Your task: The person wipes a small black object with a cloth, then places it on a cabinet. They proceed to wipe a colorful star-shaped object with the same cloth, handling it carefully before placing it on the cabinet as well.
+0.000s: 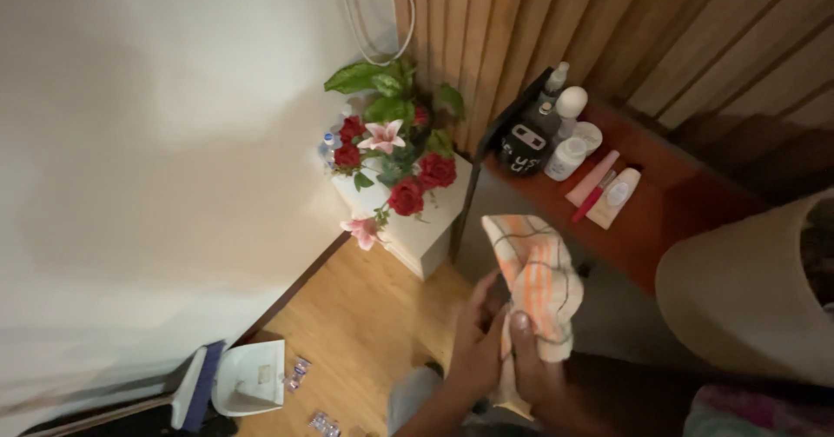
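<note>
Reddish wooden desk (660, 215) against ribbed timber wall (539, 29); pale plank floor (356, 324) below. Soft checked cloth (539, 281) at centre, clenched by left hand (478, 346) and right hand (534, 367). Flowers (395, 155) at 11 o'clock; tubes (604, 189) at 2.

A reddish wooden shelf (665, 207) carries tubes (604, 192) and bottles (566, 133) — the wooden floor (365, 324) bears a white box (417, 220).

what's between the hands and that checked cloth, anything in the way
Nothing visible. Both the left hand and the right hand are already on the orange-and-white checked cloth, gripping its lower part and holding it up in front of the reddish shelf. No other object sits between hands and cloth.
</note>
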